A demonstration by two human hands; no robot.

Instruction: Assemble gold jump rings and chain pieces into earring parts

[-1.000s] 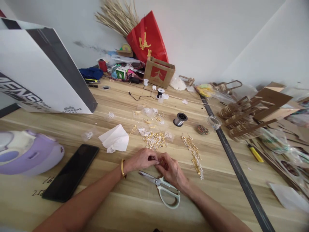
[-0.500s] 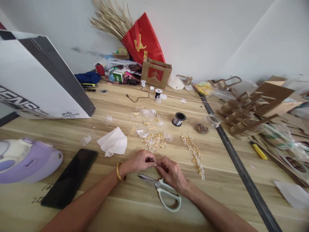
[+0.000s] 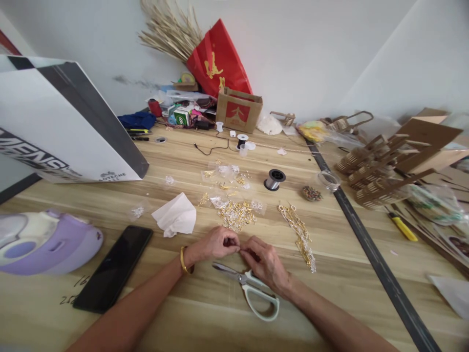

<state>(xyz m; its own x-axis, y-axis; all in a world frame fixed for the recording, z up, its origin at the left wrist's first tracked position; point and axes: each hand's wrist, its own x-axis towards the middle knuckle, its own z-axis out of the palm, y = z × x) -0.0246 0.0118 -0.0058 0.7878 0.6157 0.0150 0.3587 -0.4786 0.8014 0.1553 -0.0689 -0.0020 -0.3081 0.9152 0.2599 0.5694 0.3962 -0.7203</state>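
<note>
My left hand [image 3: 219, 243] and my right hand [image 3: 264, 260] meet fingertip to fingertip over the wooden table, both pinched closed. Whatever lies between the fingertips is too small to make out. Under and beside my right hand rests a pair of scissors [image 3: 261, 302] with pale green handles, blades toward the left. Just beyond the hands spreads a pile of gold and clear beads [image 3: 236, 215]. To the right lie several gold-and-clear beaded strands [image 3: 298, 234], side by side. A spool of fine wire [image 3: 274, 180] stands farther back.
Left of my arm are a black phone [image 3: 113, 269], a purple-and-white device [image 3: 54, 244] and a white tissue [image 3: 176, 215]. A large box [image 3: 73, 127] stands behind them. On the right are a bead dish [image 3: 311, 193], small woven baskets [image 3: 373, 171] and a yellow cutter [image 3: 402, 226].
The whole scene has shifted slightly to the right in view. Both hands keep nearly the same pinched pose over the table, and the scissors and beads stay where they were.
</note>
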